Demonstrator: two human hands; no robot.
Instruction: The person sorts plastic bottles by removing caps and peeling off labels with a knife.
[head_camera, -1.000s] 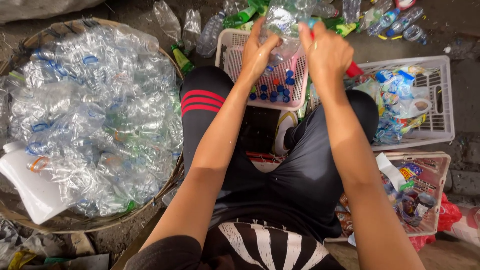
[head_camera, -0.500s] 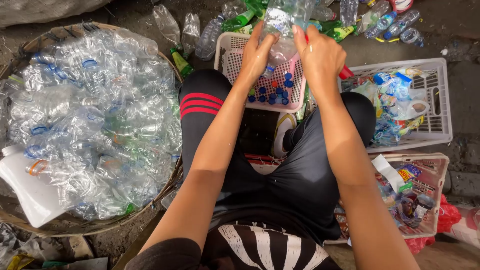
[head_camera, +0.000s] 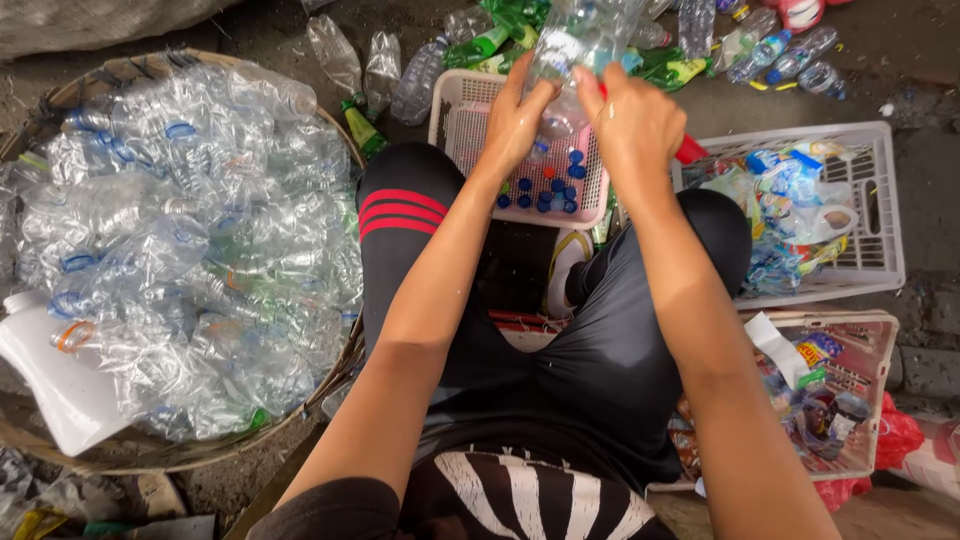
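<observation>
A clear plastic bottle (head_camera: 575, 50) is held upright in front of me, over a pink basket (head_camera: 455, 110) that has several blue and red caps in it. My left hand (head_camera: 520, 120) grips the bottle's lower part near its neck end. My right hand (head_camera: 635, 125) is closed on the bottle from the right side. Both arms stretch forward over my knees in black clothing.
A wide woven basket (head_camera: 130, 455) at the left is full of crushed clear bottles, with a white jug (head_camera: 50, 375) at its edge. A white crate (head_camera: 880, 200) of labels and a pink crate (head_camera: 870, 400) stand at the right. Loose bottles (head_camera: 770, 50) lie ahead.
Both hands stay on the bottle above the pink basket, with the fingers shifting slightly on it. The view has tipped a little.
</observation>
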